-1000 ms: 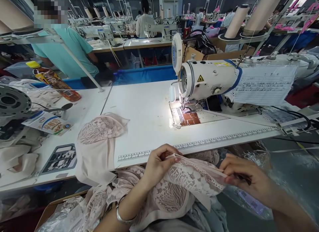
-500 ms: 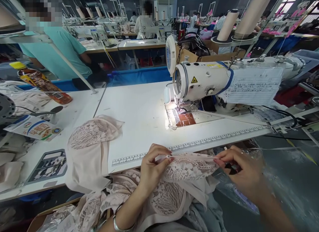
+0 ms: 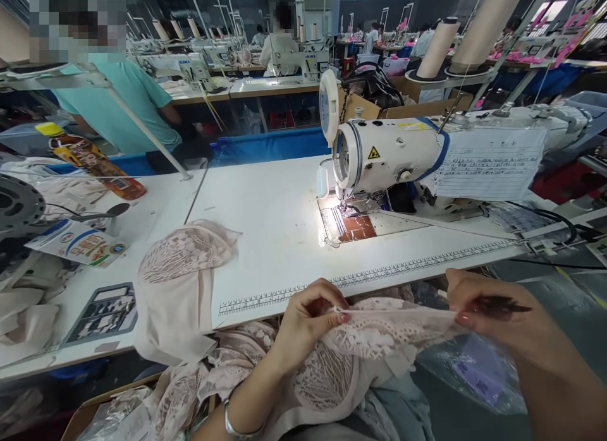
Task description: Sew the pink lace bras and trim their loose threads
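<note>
1. Rows of sewing machines (image 3: 308, 65) fill the room in the head view, with a co-worker's teal shirt (image 3: 128, 106) at upper left.
2. Across the middle stands a white worktable (image 3: 256, 207), with a lit sewing machine (image 3: 393, 153) on it, a handwritten sheet (image 3: 493, 163) on the machine's side and a printed ruler (image 3: 370, 277) along the front edge.
3. To the left, a beige lace piece (image 3: 177, 258) hangs over that edge; a bottle (image 3: 95, 160) lies farther back.
4. Below the table's front edge, before the person, is the lace garment (image 3: 379, 333).
5. The left hand (image 3: 303, 327) pinches its upper edge narrowly between thumb and fingers.
6. The right hand (image 3: 515, 327) pinches the other end, the edge drawn nearly straight between them; a dark object (image 3: 502, 305), unclear in kind, lies within this hand.
</note>
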A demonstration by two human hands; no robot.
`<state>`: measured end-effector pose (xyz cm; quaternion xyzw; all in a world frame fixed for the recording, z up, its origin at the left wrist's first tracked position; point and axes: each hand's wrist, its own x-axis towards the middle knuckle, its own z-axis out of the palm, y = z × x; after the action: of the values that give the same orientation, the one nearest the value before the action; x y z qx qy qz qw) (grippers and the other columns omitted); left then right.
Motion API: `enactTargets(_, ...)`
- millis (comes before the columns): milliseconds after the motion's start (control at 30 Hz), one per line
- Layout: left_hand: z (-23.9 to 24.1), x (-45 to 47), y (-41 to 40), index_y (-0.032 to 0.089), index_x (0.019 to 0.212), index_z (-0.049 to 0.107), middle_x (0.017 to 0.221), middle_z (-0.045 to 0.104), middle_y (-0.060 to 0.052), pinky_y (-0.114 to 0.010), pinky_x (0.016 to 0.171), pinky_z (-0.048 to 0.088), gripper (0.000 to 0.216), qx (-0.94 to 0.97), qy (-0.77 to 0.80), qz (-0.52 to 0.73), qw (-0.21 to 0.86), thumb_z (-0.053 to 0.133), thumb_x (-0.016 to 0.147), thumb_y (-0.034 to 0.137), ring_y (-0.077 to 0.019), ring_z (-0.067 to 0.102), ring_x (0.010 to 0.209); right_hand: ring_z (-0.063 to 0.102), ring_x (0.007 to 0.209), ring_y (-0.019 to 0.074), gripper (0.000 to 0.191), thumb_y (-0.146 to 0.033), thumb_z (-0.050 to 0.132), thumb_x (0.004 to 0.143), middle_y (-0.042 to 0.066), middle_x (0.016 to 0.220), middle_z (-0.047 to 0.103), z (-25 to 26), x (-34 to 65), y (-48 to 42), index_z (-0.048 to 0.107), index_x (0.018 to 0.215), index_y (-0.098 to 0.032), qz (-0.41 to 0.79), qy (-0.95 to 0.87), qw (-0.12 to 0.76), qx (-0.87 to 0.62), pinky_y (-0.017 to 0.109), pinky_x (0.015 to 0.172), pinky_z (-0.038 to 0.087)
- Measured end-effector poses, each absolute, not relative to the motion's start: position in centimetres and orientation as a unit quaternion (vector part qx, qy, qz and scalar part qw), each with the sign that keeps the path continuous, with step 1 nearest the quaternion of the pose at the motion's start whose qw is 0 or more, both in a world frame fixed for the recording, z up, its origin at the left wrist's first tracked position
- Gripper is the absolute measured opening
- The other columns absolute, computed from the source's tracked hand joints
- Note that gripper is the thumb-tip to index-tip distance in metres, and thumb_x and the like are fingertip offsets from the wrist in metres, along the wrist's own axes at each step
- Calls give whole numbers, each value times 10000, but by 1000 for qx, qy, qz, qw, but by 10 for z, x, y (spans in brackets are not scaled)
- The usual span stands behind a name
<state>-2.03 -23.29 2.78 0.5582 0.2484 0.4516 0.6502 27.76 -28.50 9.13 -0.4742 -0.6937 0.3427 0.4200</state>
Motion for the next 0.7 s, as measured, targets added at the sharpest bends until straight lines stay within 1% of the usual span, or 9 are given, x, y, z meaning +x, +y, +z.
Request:
enactTargets(33, 34, -20, -232, 193, 891, 694, 958, 634, -47, -273, 813, 490, 123, 592, 227, 403, 660, 790, 833, 241, -167, 611, 908, 475, 576, 176, 207, -407, 707, 879, -4, 611, 526, 96, 276, -285, 662, 725, -276, 373, -696, 410, -456, 317, 529, 381)
enactTargets(100, 47, -16, -231, 191, 1110, 662, 1140, 601, -93, -321, 933, 466, 389, 677, 187, 311, 640, 846, 773, 257, -218, 580, 1075, 469, 573, 158, 209, -385, 698, 885, -6, 639, 530, 104, 265, -285, 665, 719, -263, 411, -704, 362, -451, 299, 521, 365)
enactTargets(133, 53, -12, -232, 185, 1184, 633, 1194, 582, -108, -333, 969, 446, 515, 714, 173, 282, 617, 875, 736, 258, -237, 556, 1127, 478, 575, 147, 195, -353, 693, 887, -3, 669, 545, 107, 256, -285, 668, 722, -252, 416, -709, 333, -461, 288, 519, 364)
enactTargets(167, 58, -6, -233, 177, 1191, 624, 1185, 587, -109, -327, 966, 439, 535, 739, 168, 271, 594, 880, 727, 251, -238, 552, 1123, 495, 590, 140, 176, -316, 690, 884, 3, 699, 557, 109, 245, -285, 671, 727, -239, 404, -714, 308, -482, 276, 519, 364)
enactTargets(267, 63, 12, -240, 162, 883, 640, 913, 626, -46, -265, 801, 444, 129, 740, 191, 294, 574, 760, 846, 191, -170, 579, 881, 521, 640, 136, 176, -241, 661, 882, 4, 707, 569, 107, 222, -286, 639, 709, -217, 343, -745, 276, -501, 256, 555, 375)
enactTargets(333, 60, 20, -243, 163, 741, 584, 788, 587, -12, -239, 720, 421, 183, 711, 201, 325, 590, 686, 892, 153, -135, 545, 762, 511, 648, 136, 156, -270, 638, 913, -1, 717, 576, 100, 220, -288, 628, 764, -224, 321, -755, 275, -502, 250, 560, 368)
enactTargets(400, 57, 23, -241, 162, 715, 569, 773, 561, -4, -230, 695, 403, 209, 688, 195, 338, 611, 682, 891, 154, -126, 523, 743, 490, 644, 137, 125, -343, 646, 927, -5, 762, 585, 92, 228, -290, 608, 868, -239, 320, -743, 283, -515, 248, 559, 368)
enactTargets(500, 53, 21, -237, 159, 704, 572, 764, 534, -1, -230, 667, 376, 219, 673, 202, 338, 626, 691, 886, 182, -123, 494, 727, 483, 659, 142, 180, -407, 648, 928, 4, 831, 596, 81, 245, -289, 565, 934, -247, 340, -727, 304, -513, 253, 575, 390)
enactTargets(700, 55, 19, -232, 163, 682, 565, 753, 532, -10, -247, 672, 373, 258, 660, 211, 326, 643, 694, 885, 259, -134, 488, 721, 568, 708, 148, 69, -233, 579, 958, 34, 912, 650, 78, 253, -280, 640, 991, -242, 354, -761, 297, -455, 258, 596, 433)
